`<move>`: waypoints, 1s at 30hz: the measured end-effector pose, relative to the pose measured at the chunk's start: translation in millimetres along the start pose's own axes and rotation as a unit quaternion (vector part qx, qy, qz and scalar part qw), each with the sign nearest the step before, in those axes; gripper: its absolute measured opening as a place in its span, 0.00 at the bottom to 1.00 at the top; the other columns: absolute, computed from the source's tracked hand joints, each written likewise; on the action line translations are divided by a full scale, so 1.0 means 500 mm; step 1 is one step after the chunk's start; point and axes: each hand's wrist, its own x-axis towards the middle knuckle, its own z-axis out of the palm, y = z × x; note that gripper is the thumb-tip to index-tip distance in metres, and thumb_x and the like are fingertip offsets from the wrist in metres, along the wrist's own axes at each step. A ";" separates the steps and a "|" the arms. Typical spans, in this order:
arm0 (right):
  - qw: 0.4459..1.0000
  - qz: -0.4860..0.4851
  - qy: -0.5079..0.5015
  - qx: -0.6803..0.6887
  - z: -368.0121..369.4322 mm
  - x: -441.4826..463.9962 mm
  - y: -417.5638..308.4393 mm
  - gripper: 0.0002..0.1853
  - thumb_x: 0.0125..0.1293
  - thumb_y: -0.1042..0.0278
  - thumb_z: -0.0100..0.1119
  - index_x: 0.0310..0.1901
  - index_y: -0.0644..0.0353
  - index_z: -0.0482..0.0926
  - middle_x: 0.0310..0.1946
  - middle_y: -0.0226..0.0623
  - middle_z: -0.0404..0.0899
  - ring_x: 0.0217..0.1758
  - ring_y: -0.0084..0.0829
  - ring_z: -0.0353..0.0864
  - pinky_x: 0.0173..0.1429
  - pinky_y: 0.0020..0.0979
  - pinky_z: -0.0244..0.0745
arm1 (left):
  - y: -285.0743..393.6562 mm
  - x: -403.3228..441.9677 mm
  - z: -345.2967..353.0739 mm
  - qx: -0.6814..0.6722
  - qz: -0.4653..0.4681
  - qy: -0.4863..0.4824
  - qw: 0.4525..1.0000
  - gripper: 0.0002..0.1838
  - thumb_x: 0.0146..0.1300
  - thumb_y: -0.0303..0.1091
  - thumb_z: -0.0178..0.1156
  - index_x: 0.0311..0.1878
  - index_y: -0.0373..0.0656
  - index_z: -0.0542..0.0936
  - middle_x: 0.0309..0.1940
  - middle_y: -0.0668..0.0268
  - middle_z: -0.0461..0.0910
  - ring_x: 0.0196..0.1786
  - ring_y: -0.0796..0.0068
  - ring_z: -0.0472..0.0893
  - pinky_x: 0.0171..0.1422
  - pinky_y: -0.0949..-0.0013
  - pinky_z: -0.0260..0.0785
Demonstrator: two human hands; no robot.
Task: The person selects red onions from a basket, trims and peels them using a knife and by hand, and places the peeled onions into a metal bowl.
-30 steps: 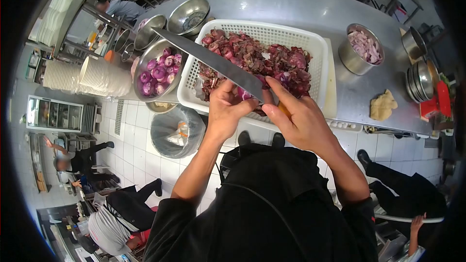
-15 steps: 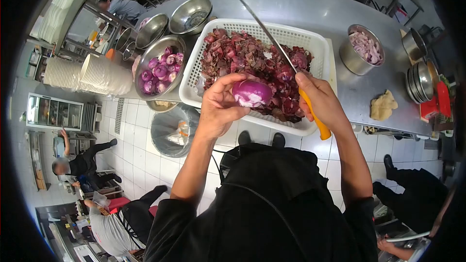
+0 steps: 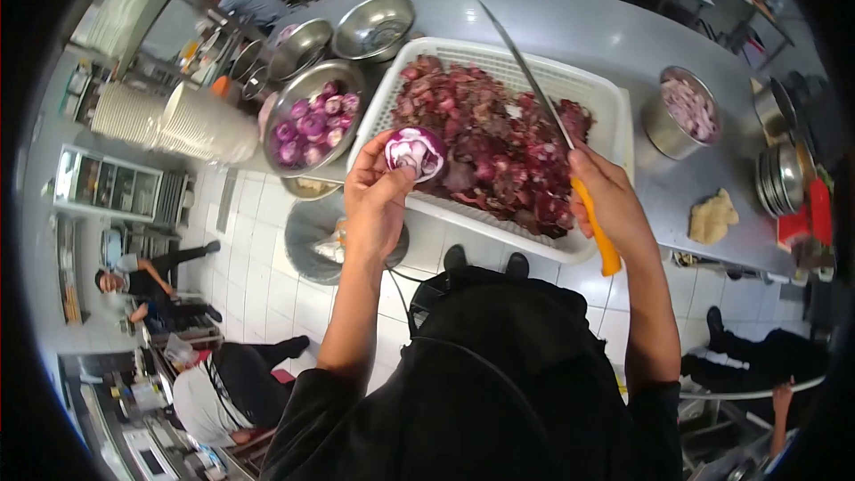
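My left hand is closed round a peeled red onion, its pale side turned up. It hovers at the near left edge of a white perforated basket, which is heaped with red onion skins. In my right hand is a knife by its yellow handle, the long blade pointing up and away over the basket. Blade and onion are apart. To the left of the basket a steel bowl contains several peeled red onions.
More steel bowls stand behind the onion bowl. At the right of the steel table are a pot with cut onions and a yellowish cloth. A lined bin is below left. Other people work around the room.
My left hand has moved left with the onion and turned it so its pale side faces up. My right hand has shifted slightly right and nearer with the knife; the view has also shifted.
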 end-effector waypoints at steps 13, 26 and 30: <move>0.994 -0.048 -0.013 -0.097 0.049 0.020 -0.009 0.41 0.71 0.63 0.62 0.79 0.62 0.52 0.19 0.25 0.67 0.17 0.18 0.64 0.21 0.25 0.62 | 0.117 0.073 -0.225 0.142 0.049 0.264 0.953 0.24 0.63 0.22 0.62 0.62 0.31 0.71 0.49 0.58 0.82 0.50 0.67 0.83 0.59 0.61 0.78; 0.994 -0.018 0.087 -0.061 0.121 0.042 -0.011 0.35 0.72 0.62 0.62 0.76 0.63 0.61 0.18 0.25 0.68 0.16 0.18 0.66 0.21 0.24 0.62 | 0.141 0.335 -0.423 0.424 0.235 0.187 0.854 0.27 0.56 0.25 0.74 0.60 0.33 0.77 0.53 0.58 0.80 0.46 0.71 0.82 0.48 0.71 0.77; 0.990 -0.044 0.129 -0.044 0.143 0.032 -0.015 0.36 0.73 0.65 0.61 0.78 0.61 0.57 0.18 0.25 0.67 0.16 0.18 0.66 0.21 0.24 0.62 | 0.146 0.246 -0.185 0.437 0.116 -0.170 0.875 0.13 0.59 0.19 0.67 0.48 0.36 0.85 0.42 0.66 0.84 0.44 0.75 0.82 0.50 0.72 0.75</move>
